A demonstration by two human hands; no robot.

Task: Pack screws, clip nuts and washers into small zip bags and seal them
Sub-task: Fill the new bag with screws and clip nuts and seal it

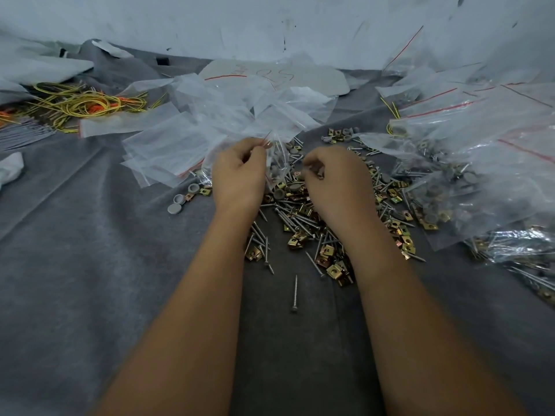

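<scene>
Grey cloth [90,250]; caps inside zip bag [277,163].

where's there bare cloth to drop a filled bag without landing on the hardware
Bare grey cloth lies left of the left forearm, below the empty zip bags and the grey caps. A smaller patch sits between the forearms, below the lone screw. It is crowded at the screw and clip-nut pile and the filled bags on the right.
</scene>
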